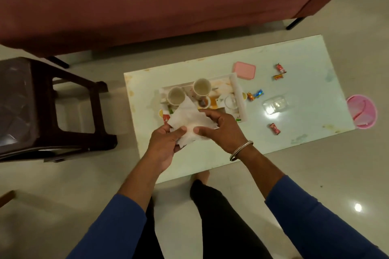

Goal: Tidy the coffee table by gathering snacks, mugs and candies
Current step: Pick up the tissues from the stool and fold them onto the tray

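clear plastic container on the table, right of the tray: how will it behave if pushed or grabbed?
The clear container looks thin-walled and empty, so probably light; a push would likely slide it across the glossy table rather than tip it, since it sits low and flat. Its shiny surface suggests a slippery grip, and thin plastic may flex under a pinch.

From my remote view, the white tissue and both hands hid the tray's near edge and part of its contents. Candy wrapper print was too small to read. The dark stool was cut off at the frame's left edge.
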